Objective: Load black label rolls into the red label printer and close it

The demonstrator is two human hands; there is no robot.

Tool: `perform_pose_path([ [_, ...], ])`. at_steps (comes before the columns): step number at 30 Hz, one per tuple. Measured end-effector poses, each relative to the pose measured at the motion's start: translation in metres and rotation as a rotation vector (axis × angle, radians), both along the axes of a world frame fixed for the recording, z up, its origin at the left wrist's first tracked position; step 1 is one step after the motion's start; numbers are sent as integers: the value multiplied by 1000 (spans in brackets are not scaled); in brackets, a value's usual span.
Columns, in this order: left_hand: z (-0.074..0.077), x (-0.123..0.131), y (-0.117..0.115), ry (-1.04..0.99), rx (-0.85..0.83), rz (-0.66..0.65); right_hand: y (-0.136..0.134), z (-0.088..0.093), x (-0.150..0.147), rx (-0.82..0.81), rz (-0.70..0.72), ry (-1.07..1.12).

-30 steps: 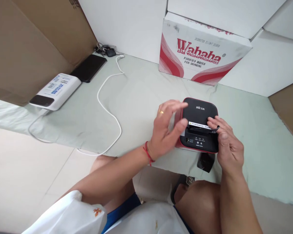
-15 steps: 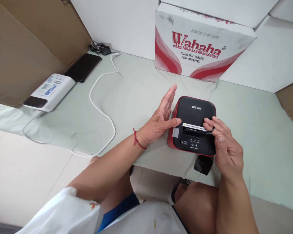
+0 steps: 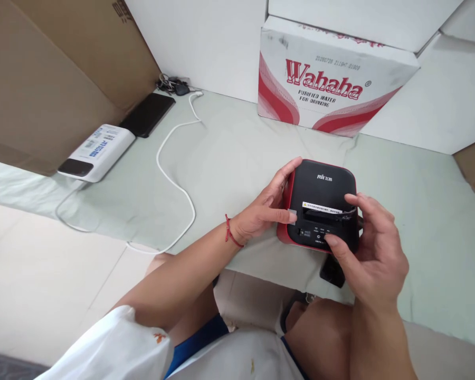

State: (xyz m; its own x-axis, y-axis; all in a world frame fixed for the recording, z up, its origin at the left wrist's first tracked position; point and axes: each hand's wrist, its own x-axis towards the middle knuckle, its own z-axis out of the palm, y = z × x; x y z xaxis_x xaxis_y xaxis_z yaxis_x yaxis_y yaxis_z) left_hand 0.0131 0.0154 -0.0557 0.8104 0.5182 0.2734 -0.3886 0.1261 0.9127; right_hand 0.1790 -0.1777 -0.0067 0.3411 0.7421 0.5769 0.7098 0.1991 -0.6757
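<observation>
A compact black-topped printer with red sides sits on the cloth-covered table, a paper slot and small button panel on its top. My left hand grips its left side, thumb on the top near a pale sticker and fingers along the red wall. At the right, my right hand is curled about the printer's edge. Its thumb rests by the panel icons and its index finger is over the slot's right end, by a thin dark strip. Just in front of the printer lies a black object, partly hidden and of unclear kind.
A white power bank with a cable lies left, beside a black phone and keys. A Wahaha water carton stands behind the printer. Brown cardboard borders the left; the table's front edge is near my knees.
My left fingers have closed against the printer's side and its thumb has moved nearer me. My right thumb has come onto the button panel, with the fingers now around the right edge. The view shifted slightly.
</observation>
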Motion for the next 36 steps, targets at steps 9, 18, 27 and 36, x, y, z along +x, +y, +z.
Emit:
perform_pose_path([
  [9,-12,-8,2,111,-35,24,-7,22,-9,-45,-36,-363],
  [18,-9,-2,-2,47,-132,8,-9,32,2,-58,184,-270],
  [27,-3,-2,-15,48,-162,73,51,64,28,-538,18,-367],
  [36,15,-5,-22,37,-386,104,113,80,22,-1188,66,-809],
])
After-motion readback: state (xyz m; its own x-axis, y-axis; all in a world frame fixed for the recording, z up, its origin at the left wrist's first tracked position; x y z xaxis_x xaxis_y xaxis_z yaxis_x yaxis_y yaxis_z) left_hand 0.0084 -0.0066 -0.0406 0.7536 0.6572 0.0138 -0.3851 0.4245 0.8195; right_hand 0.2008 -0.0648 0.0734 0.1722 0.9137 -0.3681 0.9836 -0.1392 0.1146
